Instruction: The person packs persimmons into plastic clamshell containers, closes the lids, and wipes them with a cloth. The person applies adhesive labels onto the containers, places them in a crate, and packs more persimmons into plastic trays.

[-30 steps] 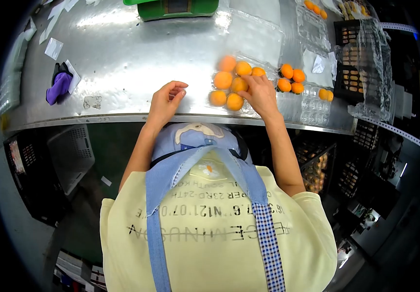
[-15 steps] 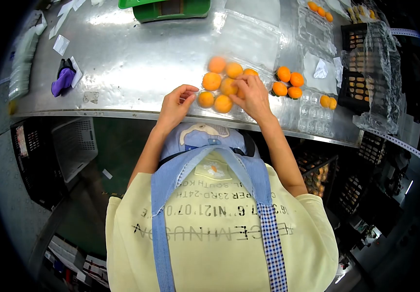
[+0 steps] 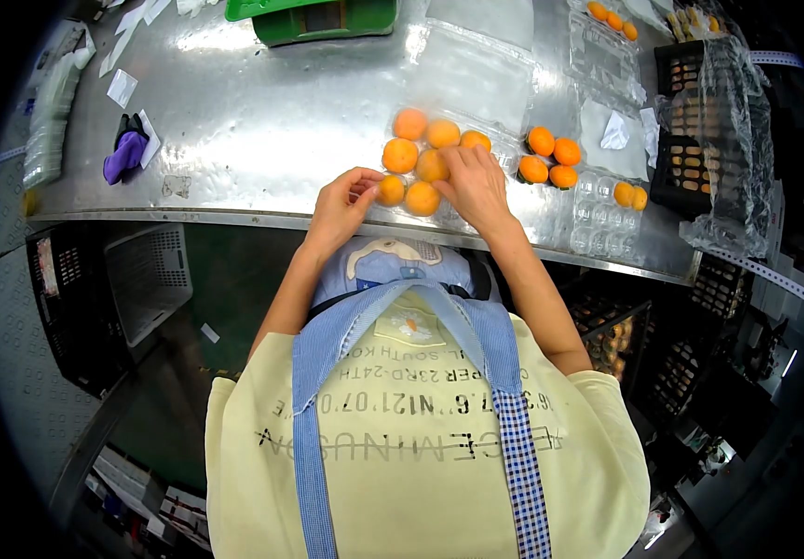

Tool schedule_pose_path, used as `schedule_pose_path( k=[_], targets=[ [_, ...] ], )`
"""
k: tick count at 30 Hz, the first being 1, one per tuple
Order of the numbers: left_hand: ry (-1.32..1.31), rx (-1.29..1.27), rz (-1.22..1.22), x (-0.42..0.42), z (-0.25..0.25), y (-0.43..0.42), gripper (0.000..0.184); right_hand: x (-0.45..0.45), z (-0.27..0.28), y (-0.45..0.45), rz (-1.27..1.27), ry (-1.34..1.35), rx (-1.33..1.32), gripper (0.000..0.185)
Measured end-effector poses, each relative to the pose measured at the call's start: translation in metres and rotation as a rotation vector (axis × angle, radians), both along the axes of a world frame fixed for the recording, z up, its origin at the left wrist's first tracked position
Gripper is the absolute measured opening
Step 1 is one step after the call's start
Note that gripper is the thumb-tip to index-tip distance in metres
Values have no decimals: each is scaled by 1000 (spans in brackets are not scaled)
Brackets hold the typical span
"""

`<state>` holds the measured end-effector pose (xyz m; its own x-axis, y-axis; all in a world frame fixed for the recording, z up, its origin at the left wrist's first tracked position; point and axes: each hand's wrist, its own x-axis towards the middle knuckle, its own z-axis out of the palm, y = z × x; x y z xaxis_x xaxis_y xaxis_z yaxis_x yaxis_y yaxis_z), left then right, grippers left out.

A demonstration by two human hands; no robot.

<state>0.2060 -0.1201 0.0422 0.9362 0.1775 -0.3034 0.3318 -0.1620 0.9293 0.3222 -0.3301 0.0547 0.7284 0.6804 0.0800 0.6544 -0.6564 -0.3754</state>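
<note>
Several oranges (image 3: 399, 156) sit in a close group near the table's front edge, and those at the front look hazy, perhaps under clear plastic. My left hand (image 3: 341, 207) is beside the front-left orange (image 3: 390, 190), thumb and fingers loosely curved apart, fingertips at its edge. At the group's right side my right hand (image 3: 476, 191) has its fingers bent down against the middle orange (image 3: 432, 165), thumb low. What lies under its palm is hidden. Another cluster of oranges (image 3: 551, 156) stands to the right of this hand.
A clear moulded tray (image 3: 598, 219) with two oranges (image 3: 629, 196) lies at the right front. Black crates (image 3: 681, 168) wrapped in plastic stand at the right edge. Farther off are a green bin (image 3: 327, 23), a purple-and-black glove (image 3: 125, 154) and stacked clear trays (image 3: 48, 121).
My left hand has moved right, up to the front-left orange. My right hand has shifted slightly left, and the orange under its fingers is now covered.
</note>
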Motion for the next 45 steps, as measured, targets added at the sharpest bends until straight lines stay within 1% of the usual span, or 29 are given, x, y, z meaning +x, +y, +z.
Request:
schedule_pose_path(
  k=[2,8,13,16,19,22,25,28,32,37,38,41,43,44,45],
  targets=[
    [2,-3,-4,-1,0,0,18,4,2,1,-13,76,-4,48],
    [7,8,-18,0,1,0,18,8,3,-1,24,18,104,54],
    [0,10,-31,0,-2,2,20,5,7,-3,-13,25,135,57],
    [-55,-124,-37,5,1,-2,28,0,15,-5,-63,16,221,58],
    [52,-583,-6,17,27,-18,42,-9,25,-5,-79,17,354,59],
    [175,-888,-82,33,45,-28,49,-22,29,-4,-66,29,488,62],
    [26,-787,30,34,40,-40,52,-30,30,-7,-86,99,577,64],
    [-154,-565,67,35,40,-40,54,-30,24,-12,-146,192,661,63],
    [-167,-468,63,34,43,-39,55,-35,18,-12,-177,383,789,63],
    [-192,-273,64,31,32,-43,50,-34,26,-3,-219,497,689,66],
    [-235,-209,57,31,32,-44,49,-33,28,-1,-230,528,666,66],
    [-336,-20,22,30,30,-48,47,-36,34,13,-228,356,552,64],
    [-367,101,-13,30,28,-51,46,-39,36,19,-218,282,525,55],
    [-335,63,-30,30,30,-51,45,-40,36,21,-212,245,511,51],
    [-302,25,-46,29,35,-51,44,-40,33,19,-216,292,507,46]
  ],
)
